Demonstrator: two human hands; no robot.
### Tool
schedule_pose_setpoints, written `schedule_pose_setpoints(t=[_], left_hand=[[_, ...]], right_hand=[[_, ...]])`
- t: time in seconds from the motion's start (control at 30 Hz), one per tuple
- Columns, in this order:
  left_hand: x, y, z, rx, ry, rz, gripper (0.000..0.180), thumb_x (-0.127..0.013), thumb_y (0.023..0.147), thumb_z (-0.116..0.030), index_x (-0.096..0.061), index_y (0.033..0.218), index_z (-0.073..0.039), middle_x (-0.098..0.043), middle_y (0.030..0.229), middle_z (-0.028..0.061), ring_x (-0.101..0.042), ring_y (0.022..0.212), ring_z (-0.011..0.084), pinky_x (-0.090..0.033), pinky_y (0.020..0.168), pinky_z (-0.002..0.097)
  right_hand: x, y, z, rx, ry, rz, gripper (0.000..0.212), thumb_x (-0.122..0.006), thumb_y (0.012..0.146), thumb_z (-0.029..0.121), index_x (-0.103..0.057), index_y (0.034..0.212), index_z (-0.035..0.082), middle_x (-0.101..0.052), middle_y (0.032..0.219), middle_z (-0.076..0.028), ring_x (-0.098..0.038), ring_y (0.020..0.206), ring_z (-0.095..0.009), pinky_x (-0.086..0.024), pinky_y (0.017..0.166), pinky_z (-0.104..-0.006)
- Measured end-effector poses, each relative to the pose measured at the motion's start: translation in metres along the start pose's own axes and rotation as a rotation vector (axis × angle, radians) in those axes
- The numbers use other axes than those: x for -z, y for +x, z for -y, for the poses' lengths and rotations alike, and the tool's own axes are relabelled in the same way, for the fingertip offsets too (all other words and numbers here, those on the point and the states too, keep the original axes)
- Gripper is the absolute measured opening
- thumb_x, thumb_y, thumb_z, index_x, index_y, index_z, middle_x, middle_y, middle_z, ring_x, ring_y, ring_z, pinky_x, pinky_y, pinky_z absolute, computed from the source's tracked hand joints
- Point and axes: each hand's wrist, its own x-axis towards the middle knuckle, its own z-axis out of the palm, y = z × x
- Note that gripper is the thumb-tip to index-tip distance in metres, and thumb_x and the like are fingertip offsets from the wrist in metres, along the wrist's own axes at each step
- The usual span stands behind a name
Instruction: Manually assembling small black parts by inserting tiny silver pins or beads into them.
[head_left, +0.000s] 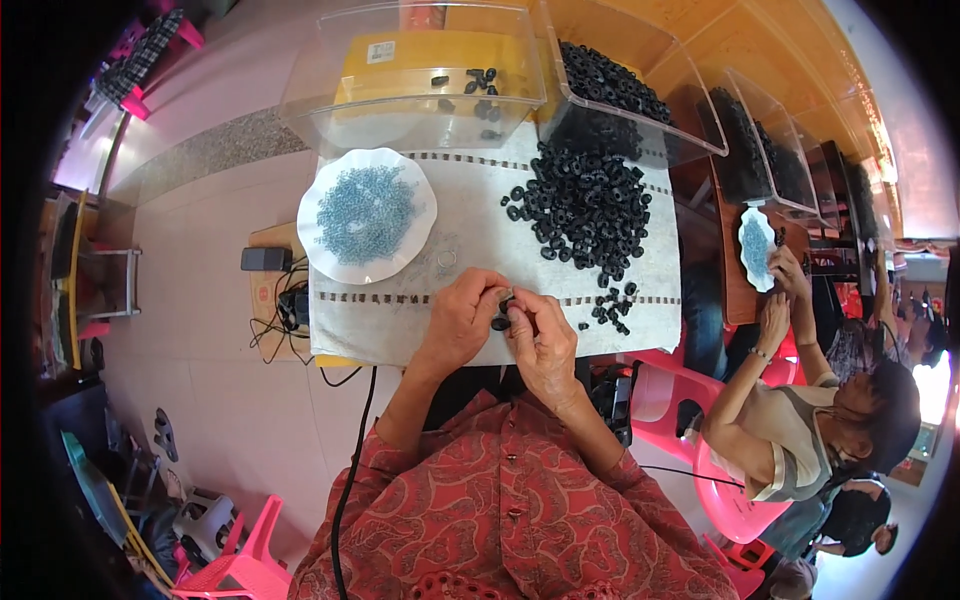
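Down by the near edge of the white cloth (400, 335): a small, tight pinch

Far to the left, I see a dark box (266, 259) next to a tangle of black wire (293, 305). Then comes a white plate (350, 272) with a wavy rim, holding a heap of tiny blue bits (368, 214). Behind it stands a clear bin (400, 122) with just a few black parts inside. A thin clear ring (446, 259) lies near the plate.

Next is my left hand (462, 318), thumb and finger pressed close together. They pinch a small black part (507, 302), right between my two hands. A second black part (501, 324) shows just under the fingertips; I can't tell if it is held too. My right hand (543, 350) has its thumb and finger nearly closed on the same small part.

Past that, a big pile of black parts (585, 210) sits on the cloth, with loose ones at its near side. Just behind is a bigger clear bin (690, 135) with lots more. At the far right, a person (790, 450) sits on a pink chair (735, 495), one hand (788, 272) beside another white plate (744, 262).
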Motion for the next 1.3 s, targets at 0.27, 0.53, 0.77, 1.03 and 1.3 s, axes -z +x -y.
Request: schedule_pose_setpoints(t=[0.27, 0.53, 0.77, 1.03, 1.3], left_hand=[[-0.003, 0.000, -0.007, 0.273, -0.356, 0.161, 0.012, -0.058, 0.094, -0.011, -0.063, 0.095, 0.000, -0.062, 0.076, 0.0009, -0.055, 0.062, 0.0061, -0.046, 0.056, 0.0214], [-0.022, 0.012, -0.002, 0.471, -0.518, 0.256, 0.017, -0.057, 0.095, -0.014, -0.065, 0.097, 0.001, -0.063, 0.076, 0.0016, -0.055, 0.061, 0.0058, -0.045, 0.052, 0.0207], [-0.042, 0.036, 0.003, 0.024, 0.077, 0.090, 0.010, -0.064, 0.087, -0.011, -0.066, 0.092, -0.003, -0.063, 0.080, 0.0072, -0.061, 0.067, 0.0174, -0.049, 0.058, 0.0306], [-0.059, 0.064, 0.006, -0.150, 0.594, 0.120, 0.019, -0.073, 0.073, -0.013, -0.067, 0.090, -0.007, -0.055, 0.088, 0.0077, -0.058, 0.088, 0.0274, -0.049, 0.072, 0.0397], [-0.059, 0.062, 0.014, -0.211, 0.508, 0.141, 0.014, -0.070, 0.075, -0.011, -0.062, 0.083, -0.003, -0.053, 0.087, 0.0128, -0.057, 0.088, 0.0312, -0.048, 0.072, 0.0424]], right_hand=[[0.008, -0.002, -0.001, -0.078, 0.125, -0.007, 0.022, -0.060, 0.090, -0.004, -0.062, 0.111, -0.001, -0.059, 0.092, -0.010, -0.061, 0.065, -0.012, -0.051, 0.055, -0.0229], [0.020, 0.002, -0.020, -0.075, 0.127, -0.079, 0.015, -0.061, 0.090, -0.002, -0.064, 0.105, 0.000, -0.059, 0.091, -0.009, -0.059, 0.062, -0.011, -0.049, 0.052, -0.0226], [0.021, 0.003, -0.038, -0.151, 0.069, -0.183, 0.003, -0.060, 0.091, 0.000, -0.058, 0.094, 0.000, -0.056, 0.087, -0.009, -0.059, 0.058, -0.012, -0.047, 0.049, -0.0246], [0.027, 0.000, -0.038, -0.152, 0.029, -0.177, 0.004, -0.060, 0.090, -0.001, -0.059, 0.094, 0.000, -0.056, 0.086, -0.008, -0.059, 0.057, -0.013, -0.047, 0.049, -0.0253], [0.034, -0.004, -0.039, -0.153, 0.027, -0.179, 0.005, -0.060, 0.090, -0.001, -0.060, 0.095, -0.001, -0.057, 0.087, -0.009, -0.060, 0.058, -0.013, -0.048, 0.049, -0.0241]])
